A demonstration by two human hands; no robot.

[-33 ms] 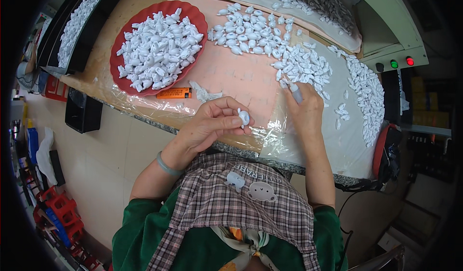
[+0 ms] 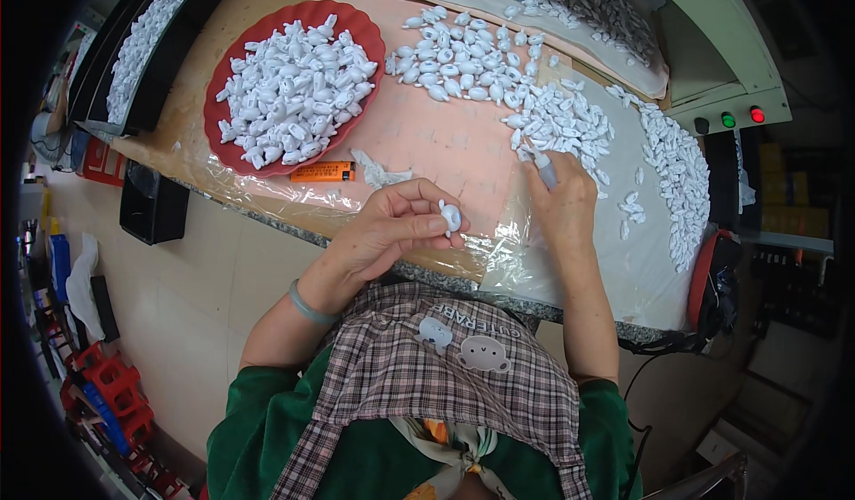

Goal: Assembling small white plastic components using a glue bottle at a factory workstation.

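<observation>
Pinched between the thumb and fingers of my left hand (image 2: 401, 219) is a small white plastic figure (image 2: 451, 219) with a rounded body and a dark-rimmed spot on it. My right hand (image 2: 568, 202) grips a small greyish squeeze bottle (image 2: 546, 173), its narrow tip pointing away from me. That tip is at the near-left edge of a heap of small white plastic parts (image 2: 565, 117); whether it touches one I cannot tell. Beyond my left hand, rounder white pieces (image 2: 463, 59) lie spread over a pink sheet (image 2: 427, 144).
A red scalloped bowl (image 2: 214, 113) heaped with white figures stands at the left, beside an orange box (image 2: 322, 171) and crumpled tissue (image 2: 378, 172). More white parts (image 2: 672, 170) lie at the right. A pale green machine housing (image 2: 726, 64) with lit buttons borders the far right.
</observation>
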